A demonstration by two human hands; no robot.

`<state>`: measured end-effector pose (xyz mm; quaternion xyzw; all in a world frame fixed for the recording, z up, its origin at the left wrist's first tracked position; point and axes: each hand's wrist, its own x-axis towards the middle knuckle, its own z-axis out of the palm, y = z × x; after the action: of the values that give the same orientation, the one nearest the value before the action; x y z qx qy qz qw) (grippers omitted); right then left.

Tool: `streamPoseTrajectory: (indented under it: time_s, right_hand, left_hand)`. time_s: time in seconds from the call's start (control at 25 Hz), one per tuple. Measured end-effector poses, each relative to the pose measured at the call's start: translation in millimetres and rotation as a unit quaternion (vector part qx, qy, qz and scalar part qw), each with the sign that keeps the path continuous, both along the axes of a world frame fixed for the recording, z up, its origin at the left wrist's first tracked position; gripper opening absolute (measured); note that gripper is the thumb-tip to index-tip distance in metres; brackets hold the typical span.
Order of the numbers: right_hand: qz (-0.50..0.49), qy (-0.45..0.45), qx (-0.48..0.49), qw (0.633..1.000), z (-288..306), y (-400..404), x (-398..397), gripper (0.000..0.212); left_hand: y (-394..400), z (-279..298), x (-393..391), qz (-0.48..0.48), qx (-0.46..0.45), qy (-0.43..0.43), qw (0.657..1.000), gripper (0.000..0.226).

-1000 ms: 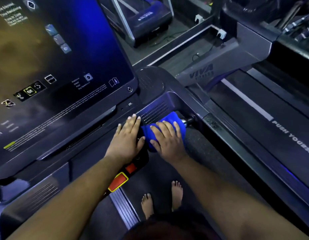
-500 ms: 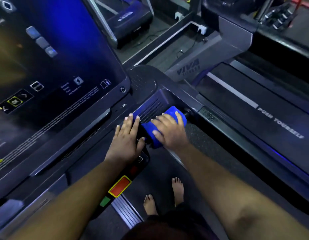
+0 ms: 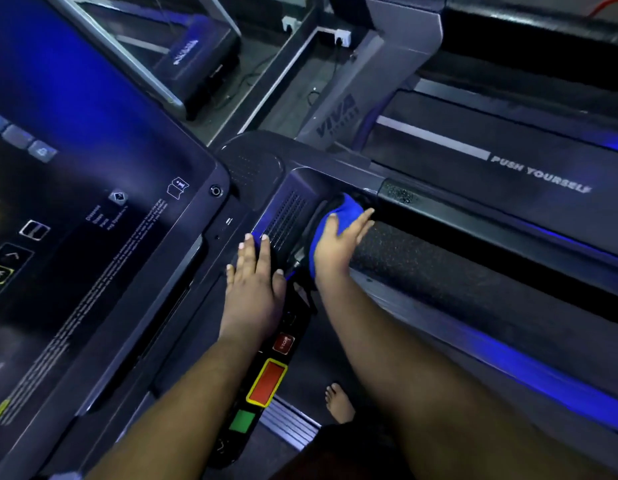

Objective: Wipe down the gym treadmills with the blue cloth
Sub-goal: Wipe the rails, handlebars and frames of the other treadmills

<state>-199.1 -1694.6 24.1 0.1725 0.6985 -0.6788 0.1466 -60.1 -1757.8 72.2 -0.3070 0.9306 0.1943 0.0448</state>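
I stand on a dark treadmill facing its big console screen (image 3: 92, 188). The blue cloth (image 3: 349, 211) is pressed under my right hand (image 3: 337, 242) at the joint where the foam-covered handrail (image 3: 456, 275) meets the console's vented corner (image 3: 286, 220). Only the cloth's top and left edge show around the hand. My left hand (image 3: 253, 282) lies flat, fingers spread, on the console ledge just left of the vent, holding nothing.
A control strip with a red stop button (image 3: 267, 382) and a green button (image 3: 242, 421) runs below my left wrist. A bare foot (image 3: 339, 403) stands on the belt. A neighbouring treadmill deck (image 3: 508, 161) marked PUSH YOURSELF lies to the right; cables and sockets (image 3: 342, 38) lie beyond.
My right hand has slid the cloth up and right, off the handle's end toward the rail joint, and flattened over it. The left hand stayed on the ledge. The view has tilted left.
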Motion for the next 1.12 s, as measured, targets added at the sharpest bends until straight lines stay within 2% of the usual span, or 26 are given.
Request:
streamPoseTrajectory:
  time_s: [0.04,0.08,0.12,0.2,0.28,0.32,0.4,0.44,0.48,0.56,0.64,0.68,0.76,0.84,0.88,0.96,1.04,1.08,1.12]
  right_hand:
    - [-0.037,-0.071,-0.04,0.996,1.3,0.5,-4.3,0.073]
    - [-0.044,-0.098,-0.064,0.992,1.8,2.4,1.0,0.074]
    - [-0.026,-0.084,-0.045,0.995,4.7,2.1,12.3,0.077]
    - [0.076,0.011,0.052,0.996,6.5,-4.9,42.2,0.085]
    - [0.186,0.092,0.175,0.962,-2.0,-6.3,53.6,0.083]
    - [0.229,0.165,0.246,0.927,-7.3,2.0,48.0,0.079]
    - [0.339,0.354,0.353,0.797,-12.6,28.5,12.4,0.067]
    - [0.386,0.41,0.373,0.738,-10.9,36.4,-9.4,0.061]
    - [0.42,0.413,0.392,0.707,-8.2,37.3,-26.6,0.057]
    - [0.433,0.378,0.442,0.689,6.5,29.6,-31.2,0.057]
    - [0.429,0.428,0.432,0.668,11.2,22.2,-9.1,0.055]
    - [0.441,0.468,0.411,0.647,9.4,23.0,0.2,0.051]
    - [0.51,0.487,0.391,0.591,15.9,31.3,-8.3,0.05]
    - [0.576,0.43,0.431,0.546,31.8,20.4,-34.8,0.053]
    - [0.587,0.393,0.455,0.543,37.0,12.2,-43.4,0.053]
    - [0.553,0.37,0.467,0.583,35.7,4.6,-30.1,0.053]
    - [0.498,0.421,0.429,0.625,17.3,25.8,4.3,0.055]
    - [0.49,0.449,0.399,0.632,8.1,42.6,15.6,0.061]
    - [0.507,0.464,0.376,0.622,1.5,56.5,15.6,0.067]
  left_hand:
    - [-0.3,-0.4,0.3,-0.001,0.0,0.0,1.0,0.064]
    - [0.1,-1.3,0.4,-0.001,0.0,0.0,1.0,0.064]
    - [-0.1,-1.7,-0.1,-0.002,0.001,0.002,1.0,0.064]
    - [-1.0,-1.7,-1.7,-0.002,0.002,0.001,1.0,0.065]
    - [-1.3,-2.3,-1.6,-0.003,0.0,0.002,1.0,0.065]
    - [-0.6,-2.2,-0.9,-0.005,0.0,0.001,1.0,0.064]
    - [0.1,-2.1,-0.4,-0.005,0.003,0.006,1.0,0.064]
    - [-0.1,-2.4,-0.5,-0.003,-0.001,0.009,1.0,0.064]
    - [-0.9,-3.2,-1.2,-0.003,-0.008,0.011,1.0,0.064]
    - [-0.1,-4.4,-0.5,-0.003,-0.018,0.008,1.0,0.063]
    - [1.2,-2.6,1.6,-0.004,-0.006,0.011,1.0,0.068]
    - [0.4,-0.7,0.9,-0.003,0.004,0.014,1.0,0.07]
    - [-0.8,-0.2,-0.7,0.002,0.011,0.017,1.0,0.069]
    - [0.4,-1.9,1.2,-0.007,-0.005,0.016,1.0,0.066]
    - [0.7,-2.5,2.1,-0.009,-0.011,0.016,1.0,0.066]
    - [-0.2,-2.3,2.6,-0.005,-0.015,0.013,1.0,0.066]
    - [0.4,-1.2,1.6,-0.001,-0.008,0.012,1.0,0.066]
    - [0.4,-0.6,0.9,-0.001,-0.005,0.013,1.0,0.067]
    - [-0.6,-0.3,0.8,-0.005,-0.003,0.011,1.0,0.067]
